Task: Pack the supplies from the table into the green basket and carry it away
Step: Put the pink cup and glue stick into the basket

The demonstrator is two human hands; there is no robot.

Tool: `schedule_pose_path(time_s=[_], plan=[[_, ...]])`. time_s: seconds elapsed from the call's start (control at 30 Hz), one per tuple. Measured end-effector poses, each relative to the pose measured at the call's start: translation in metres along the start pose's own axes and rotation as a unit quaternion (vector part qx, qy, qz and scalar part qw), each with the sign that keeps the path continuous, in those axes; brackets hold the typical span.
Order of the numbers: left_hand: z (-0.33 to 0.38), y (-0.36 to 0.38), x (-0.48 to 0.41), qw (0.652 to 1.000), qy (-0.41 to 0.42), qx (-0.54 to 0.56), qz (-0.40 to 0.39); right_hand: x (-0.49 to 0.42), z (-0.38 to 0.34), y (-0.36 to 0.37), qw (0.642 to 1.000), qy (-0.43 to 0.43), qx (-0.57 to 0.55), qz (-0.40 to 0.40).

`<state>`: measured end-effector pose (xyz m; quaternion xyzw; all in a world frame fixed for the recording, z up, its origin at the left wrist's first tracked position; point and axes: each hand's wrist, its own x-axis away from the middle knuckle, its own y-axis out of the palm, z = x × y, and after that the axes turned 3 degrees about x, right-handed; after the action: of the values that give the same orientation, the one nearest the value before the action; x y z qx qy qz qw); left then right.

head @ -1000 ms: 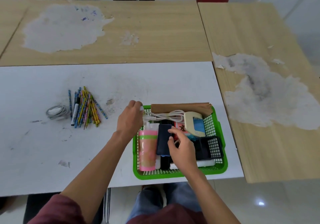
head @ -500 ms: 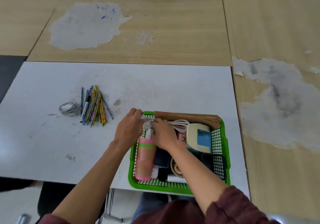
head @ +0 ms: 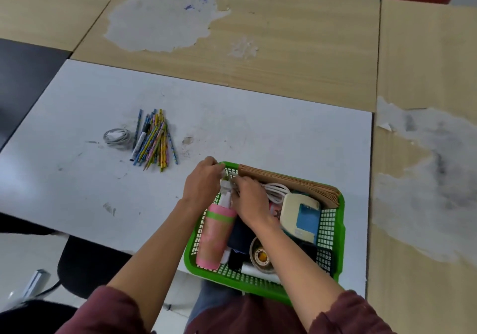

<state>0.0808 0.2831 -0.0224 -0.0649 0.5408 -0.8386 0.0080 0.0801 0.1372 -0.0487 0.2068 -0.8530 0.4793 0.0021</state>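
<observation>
The green basket is sitting at the near right edge of the white table, just in front of the person's lap; inside it, at the near wall, a white tube and a tape roll are lying, with a black mesh item in the near right corner; a pink bottle is lying along the left wall, its white neck pointing away, beside a dark blue item; a cream device with a blue panel is resting on the right, a white cord is looping beyond it, and brown paper is leaning along the far wall.

Well apart to the left, pencils and a marker are lying in a loose bundle, touching or nearly touching a coiled grey cable; a black chair is showing below the table edge; worn wooden tables are adjoining at the far and right sides.

Both forearms are reaching forward over the basket's left half, hiding part of its contents; the left hand and right hand are meeting at the far left corner, each grip closed with fingertips pinching a small white piece just above the bottle's neck; whether it belongs to the bottle or the cord, I cannot tell.
</observation>
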Motion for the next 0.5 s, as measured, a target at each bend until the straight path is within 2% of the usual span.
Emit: schedule_pose_path(time_s=[0.17, 0.33, 0.5], plan=[[0.001, 0.003, -0.006, 1.000, 0.001, -0.018, -0.003, 0.006, 0.007, -0.003, 0.999, -0.012, -0.052, -0.012], [-0.002, -0.001, -0.005, 1.000, 0.001, 0.019, 0.010, 0.013, 0.013, -0.005, 0.995, 0.019, -0.095, -0.025], [-0.005, 0.002, -0.001, 1.000, 0.001, 0.003, 0.013, 0.014, 0.013, -0.008, 0.997, 0.023, -0.059, -0.037]])
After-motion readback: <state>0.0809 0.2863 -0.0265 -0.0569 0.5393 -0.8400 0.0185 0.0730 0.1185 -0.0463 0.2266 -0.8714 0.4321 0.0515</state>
